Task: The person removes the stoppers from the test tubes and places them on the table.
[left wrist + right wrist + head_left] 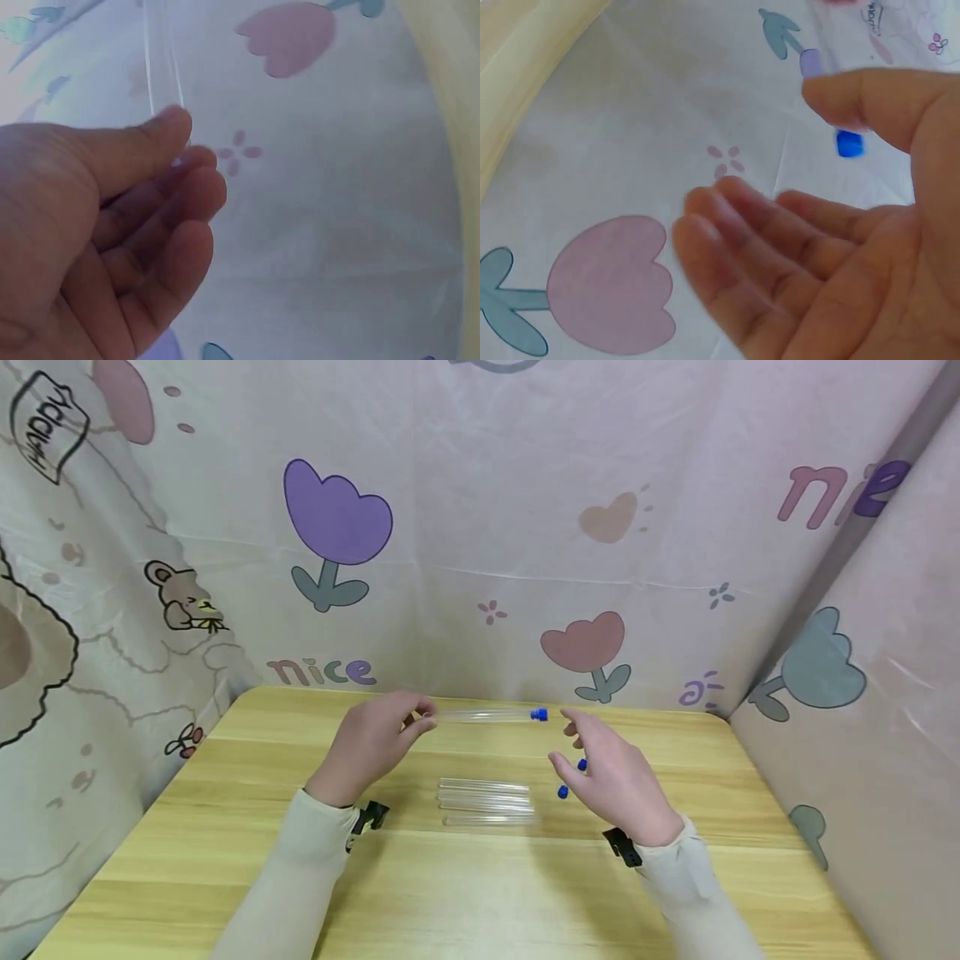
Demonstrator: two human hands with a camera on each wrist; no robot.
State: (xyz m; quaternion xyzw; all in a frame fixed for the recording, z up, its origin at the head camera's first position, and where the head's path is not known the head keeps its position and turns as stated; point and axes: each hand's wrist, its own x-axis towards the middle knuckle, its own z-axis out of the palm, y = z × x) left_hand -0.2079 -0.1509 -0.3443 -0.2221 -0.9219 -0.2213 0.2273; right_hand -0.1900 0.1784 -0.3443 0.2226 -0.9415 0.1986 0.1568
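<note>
Between thumb and fingertips, my left hand (378, 739) pinches the left end of a clear test tube (487, 716), which points to the right. A blue cap (539, 715) sits on the tube's right end; the right wrist view shows the blue cap (849, 143) past my thumb. My right hand (611, 772) is just right of that cap, apart from it, fingers spread and holding nothing. Several clear test tubes (486, 799) lie side by side on the table below. Two loose blue caps, one the nearer cap (563, 792), lie by my right hand.
The wooden table (480, 893) carries everything. A patterned cloth (465, 527) with flowers and letters hangs behind the table and along both sides. Each wrist wears a small black camera mount, such as the left mount (371, 817).
</note>
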